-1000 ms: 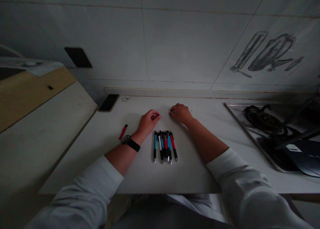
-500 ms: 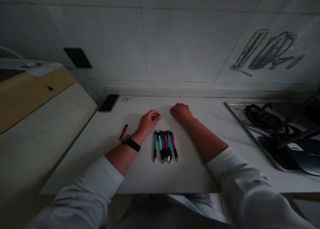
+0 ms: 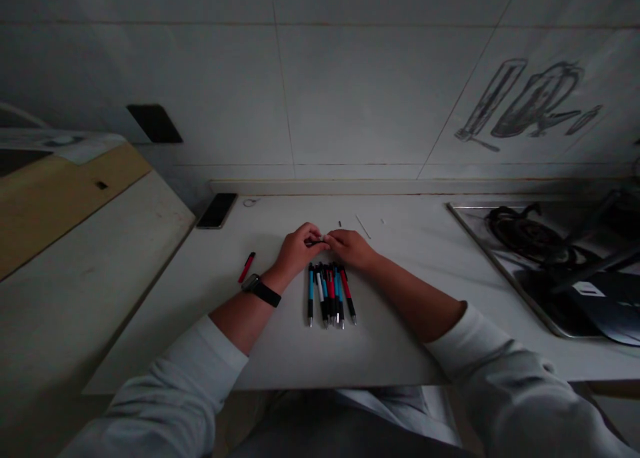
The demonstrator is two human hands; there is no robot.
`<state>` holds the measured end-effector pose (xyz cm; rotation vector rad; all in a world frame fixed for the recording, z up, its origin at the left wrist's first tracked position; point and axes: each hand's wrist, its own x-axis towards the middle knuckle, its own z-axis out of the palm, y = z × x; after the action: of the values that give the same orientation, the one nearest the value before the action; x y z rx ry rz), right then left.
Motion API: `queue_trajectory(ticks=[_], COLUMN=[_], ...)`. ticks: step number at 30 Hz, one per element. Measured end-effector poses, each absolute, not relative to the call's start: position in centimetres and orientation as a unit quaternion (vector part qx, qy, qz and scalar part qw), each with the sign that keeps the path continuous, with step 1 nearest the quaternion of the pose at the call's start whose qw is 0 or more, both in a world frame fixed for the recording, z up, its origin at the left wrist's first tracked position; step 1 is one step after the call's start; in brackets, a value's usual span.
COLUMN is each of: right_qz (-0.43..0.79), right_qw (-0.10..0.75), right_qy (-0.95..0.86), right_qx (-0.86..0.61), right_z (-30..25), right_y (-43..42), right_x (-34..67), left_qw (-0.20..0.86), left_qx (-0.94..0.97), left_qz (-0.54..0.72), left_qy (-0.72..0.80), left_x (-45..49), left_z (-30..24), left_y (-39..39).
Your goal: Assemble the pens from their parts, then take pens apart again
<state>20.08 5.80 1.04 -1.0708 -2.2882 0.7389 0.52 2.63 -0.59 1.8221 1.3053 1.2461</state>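
In front of me, my left hand (image 3: 297,246) pinches a small black pen part (image 3: 316,243) between thumb and fingers. My right hand (image 3: 353,247) is closed, its fingertips meeting the right end of that part; what they grip there is too small to make out. Just below both hands lies a row of several click pens (image 3: 331,295), blue, white and red with black grips, tips toward me. Left of my wrist rests a red pen barrel (image 3: 247,267) with a black clip. Beyond my right hand are a thin pale pen refill (image 3: 363,226) and a tiny black piece (image 3: 340,223).
A phone (image 3: 217,211) and a small ring (image 3: 251,203) lie at the back left of the white counter (image 3: 300,361). A tiny pale bit (image 3: 383,221) lies right of the refill. The gas stove (image 3: 530,245) borders the right side, a wooden-edged cabinet (image 3: 125,178) the left.
My right hand has moved left and toward me, from the back of the counter to my left hand. The refill and tiny black piece now show where it was. My left hand has barely moved.
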Motion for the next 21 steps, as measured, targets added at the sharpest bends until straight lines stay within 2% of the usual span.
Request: queue_trajectory(ticks=[3,6,11,21], right_qz=[0.386,0.444,0.409,0.45], right_qw=[0.26,0.28,0.333,0.351], right_qy=[-0.79,-0.756,-0.728,-0.682], right_qx=[-0.399,-0.39,-0.438,-0.459], right_z=[0.5,0.3,0.0,-0.6], right_y=[4.9,4.6,4.9,5.4], right_x=[20.2,20.7,21.2,21.0], left_qw=[0.265,0.249,0.255,0.297], left_qx=[0.708,0.729,0.723,0.689], left_qz=[0.449,0.425,0.438,0.449], left_qy=[0.477,0.475,0.47,0.486], left_x=[0.6,0.7,0.8,0.5], left_z=[-0.3,-0.2,0.1,-0.6], left_y=[2.2,2.1,2.1,2.6])
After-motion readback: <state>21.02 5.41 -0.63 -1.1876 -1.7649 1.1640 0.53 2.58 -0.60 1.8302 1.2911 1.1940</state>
